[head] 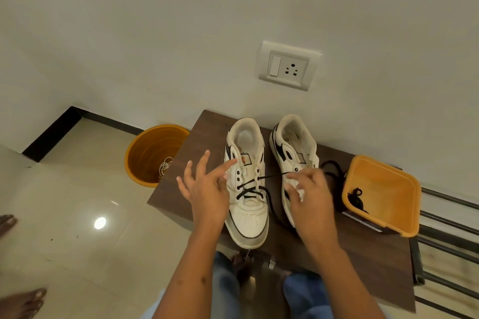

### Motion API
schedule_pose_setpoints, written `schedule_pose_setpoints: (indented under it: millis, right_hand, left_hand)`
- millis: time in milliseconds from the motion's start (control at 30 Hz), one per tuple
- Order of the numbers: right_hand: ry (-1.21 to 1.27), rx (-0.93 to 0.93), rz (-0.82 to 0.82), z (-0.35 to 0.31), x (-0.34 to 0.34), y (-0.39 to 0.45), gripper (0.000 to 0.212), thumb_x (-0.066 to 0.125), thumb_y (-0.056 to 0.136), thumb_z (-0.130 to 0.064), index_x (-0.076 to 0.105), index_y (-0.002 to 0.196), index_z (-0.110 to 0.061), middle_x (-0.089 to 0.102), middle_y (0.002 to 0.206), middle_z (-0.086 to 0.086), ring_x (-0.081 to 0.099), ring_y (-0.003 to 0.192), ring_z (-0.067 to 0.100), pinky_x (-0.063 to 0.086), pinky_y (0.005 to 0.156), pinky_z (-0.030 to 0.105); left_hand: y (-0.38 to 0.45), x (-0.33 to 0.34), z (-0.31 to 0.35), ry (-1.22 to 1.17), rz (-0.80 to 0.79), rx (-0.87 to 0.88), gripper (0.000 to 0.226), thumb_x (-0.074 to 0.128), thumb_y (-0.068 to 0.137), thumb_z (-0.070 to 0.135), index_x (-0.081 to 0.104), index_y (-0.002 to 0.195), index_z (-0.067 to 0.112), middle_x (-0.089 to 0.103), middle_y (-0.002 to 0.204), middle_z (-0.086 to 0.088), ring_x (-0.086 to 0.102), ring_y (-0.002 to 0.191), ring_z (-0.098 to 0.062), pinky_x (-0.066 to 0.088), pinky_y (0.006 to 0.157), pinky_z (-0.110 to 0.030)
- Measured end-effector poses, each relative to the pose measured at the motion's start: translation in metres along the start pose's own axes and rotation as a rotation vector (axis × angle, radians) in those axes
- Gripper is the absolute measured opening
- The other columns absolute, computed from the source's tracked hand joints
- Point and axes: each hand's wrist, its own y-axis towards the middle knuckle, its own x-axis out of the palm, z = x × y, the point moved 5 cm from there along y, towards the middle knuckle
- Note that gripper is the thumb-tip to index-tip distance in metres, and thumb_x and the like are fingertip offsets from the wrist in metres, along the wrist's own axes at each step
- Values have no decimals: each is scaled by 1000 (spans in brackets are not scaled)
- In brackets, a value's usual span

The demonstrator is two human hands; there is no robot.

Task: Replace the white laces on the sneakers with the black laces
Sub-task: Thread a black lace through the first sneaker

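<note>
Two white leather sneakers are standing side by side on a dark wood-grain table [337, 254], long axes running away from the person, toes pointing toward them. The right hand [308, 197] is pinching a black lace [269, 176] stretched from the left sneaker [247, 189] across the right sneaker [293, 153]. The left hand [204, 189] is hovering, fingers spread, index tip touching the left sneaker's collar.

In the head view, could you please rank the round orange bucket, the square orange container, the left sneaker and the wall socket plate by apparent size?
1. left sneaker
2-3. square orange container and round orange bucket, too alike to rank; the bucket is partly hidden by the table.
4. wall socket plate
</note>
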Motion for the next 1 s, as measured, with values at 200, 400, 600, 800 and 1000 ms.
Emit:
schedule_pose_setpoints:
  millis: [200,400,600,800,1000]
  right_hand:
    - [-51,94,-427,-1,66,-32,57,50,95,-6,30,148,-13,43,139,7,39,130,27,32,111,36]
    - [45,184,-407,8,44,-40,5,63,91,-17,58,92,-18,57,74,-4,57,77,18,44,65,21]
    - [647,354,-455,-27,7,-45,12,70,86,-8,71,96,-14,73,76,0,67,72,9,49,65,21]
    - [927,416,-454,-67,-25,-20,32,68,85,-1,61,116,-3,74,97,13,72,93,27,57,83,34]
    - [1287,704,-32,-19,-54,12,31,59,88,9,60,118,5,70,101,17,69,94,22,58,83,29]
  left_hand:
    - [-26,-11,-10,-85,-32,-122,31,61,95,15,70,107,42,47,144,8,22,142,-22,14,115,-47]
    - [-40,-10,-6,-300,-115,-7,37,70,89,18,65,92,54,63,115,15,53,116,-11,43,102,-37]
    - [-54,-4,16,-700,-422,10,22,59,97,23,67,115,33,73,106,8,65,104,-5,50,93,-20]
    - [-77,5,35,-954,-773,-35,49,33,103,48,56,134,18,63,78,-16,67,85,-23,49,99,-36]
    - [-58,-17,-3,-574,-418,-25,21,57,94,42,73,88,32,70,78,12,62,80,-6,47,85,-29]
